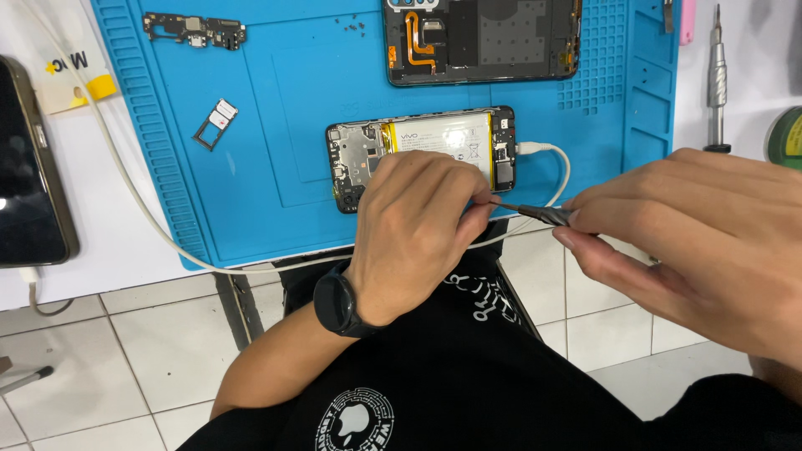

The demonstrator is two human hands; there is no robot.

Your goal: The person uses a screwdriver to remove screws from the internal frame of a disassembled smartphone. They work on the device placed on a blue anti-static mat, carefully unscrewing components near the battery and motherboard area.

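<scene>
Gripping one tweezers (535, 213), two hands (418, 225), one opened phone (422, 150)

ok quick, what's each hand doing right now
Left hand: closed, fingertips pinching the tip of the tweezers beside the opened phone.
Right hand: closed on the tweezers.

A white table (125, 267) is seen at the far side, covered at its middle by a blue mat (276, 125). Near it, a white tiled floor (150, 351) is evenly lit.

Single head-worn view, looking steeply down, close over the blue mat (251, 125) at the table edge, floor tiles below
</scene>
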